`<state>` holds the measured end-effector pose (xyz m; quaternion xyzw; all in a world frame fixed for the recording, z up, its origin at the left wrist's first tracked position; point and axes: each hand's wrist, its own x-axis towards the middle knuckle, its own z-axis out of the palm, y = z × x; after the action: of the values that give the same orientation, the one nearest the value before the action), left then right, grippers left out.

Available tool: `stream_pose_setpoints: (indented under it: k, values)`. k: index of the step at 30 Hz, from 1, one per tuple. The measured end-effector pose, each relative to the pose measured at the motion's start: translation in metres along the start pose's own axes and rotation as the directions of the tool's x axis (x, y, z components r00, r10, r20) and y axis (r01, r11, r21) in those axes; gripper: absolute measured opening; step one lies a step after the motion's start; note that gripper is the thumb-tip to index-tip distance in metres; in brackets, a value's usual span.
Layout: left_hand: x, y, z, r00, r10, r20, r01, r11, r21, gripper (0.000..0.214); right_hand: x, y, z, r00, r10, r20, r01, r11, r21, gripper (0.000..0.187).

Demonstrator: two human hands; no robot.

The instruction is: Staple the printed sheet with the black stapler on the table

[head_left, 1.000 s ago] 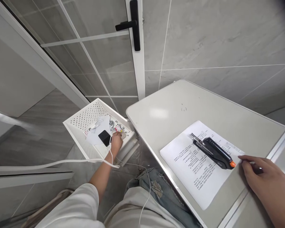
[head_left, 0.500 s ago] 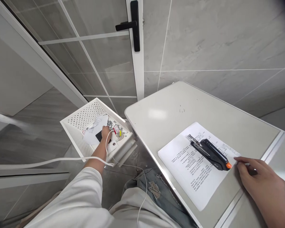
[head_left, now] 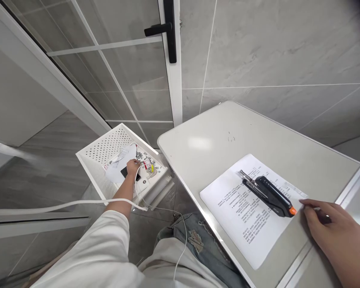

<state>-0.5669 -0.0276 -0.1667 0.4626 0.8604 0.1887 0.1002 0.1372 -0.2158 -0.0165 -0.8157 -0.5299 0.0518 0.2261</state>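
My left hand [head_left: 132,167] reaches down into a white open-topped bin [head_left: 93,170], above a black flat object [head_left: 125,172]. Its fingers are drawn together near small grey metallic pieces [head_left: 144,155]; whatever they may hold is too small to make out. On the table, my right hand [head_left: 333,228] rests by the right corner of the printed sheets [head_left: 237,218], thumb and forefinger closed together at that corner. A small dark shiny thing shows under its curled fingers, its kind unclear. A black stapler [head_left: 268,195] with an orange tip lies across the sheets.
The pale table [head_left: 195,168] has a metal seam strip [head_left: 352,184] on the right. White cables [head_left: 63,203] cross in front of my left forearm. A red-and-yellow labelled packet [head_left: 148,165] lies in the bin. Behind stands a glazed door with a black handle [head_left: 168,30].
My left hand has shifted slightly within the bin, its fingers now toward the grey pieces. The view has tilted a little; sheets, stapler and right hand keep their arrangement.
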Motion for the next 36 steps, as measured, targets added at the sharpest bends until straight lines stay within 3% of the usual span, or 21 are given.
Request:
stream_pose_setpoints:
  k: [6, 10, 17, 23, 29, 36]
  values:
    - [0.009, -0.002, 0.004, 0.990, -0.113, -0.081, 0.106, 0.991, -0.088, 0.025, -0.001, -0.001, 0.001, 1.000, 0.004, -0.011, -0.004, 1.000, 0.004, 0.032]
    - [0.010, -0.005, 0.001, 0.994, -0.095, -0.052, 0.089, 0.991, -0.097, 0.032, 0.000, 0.002, 0.001, 1.000, -0.014, -0.025, 0.015, 1.000, 0.024, 0.028]
    - [0.018, 0.004, -0.009, 0.997, 0.066, 0.036, -0.068, 0.997, 0.037, 0.022, 0.001, 0.007, 0.003, 0.998, -0.054, -0.042, 0.055, 0.998, 0.039, 0.024]
    - [0.015, 0.014, -0.014, 0.982, 0.126, 0.144, -0.148, 0.976, 0.161, 0.024, 0.002, 0.010, 0.007, 0.992, -0.101, -0.071, 0.103, 0.994, 0.034, 0.023]
    - [0.004, 0.029, -0.027, 0.978, 0.115, 0.174, -0.158, 0.954, 0.254, 0.015, 0.001, 0.005, 0.007, 0.984, -0.151, -0.099, 0.163, 0.977, 0.134, 0.022]
    - [-0.005, 0.055, -0.037, 0.988, 0.037, 0.150, -0.084, 0.944, 0.320, 0.006, 0.002, -0.001, 0.006, 0.983, -0.140, -0.119, 0.162, 0.965, 0.208, 0.020]
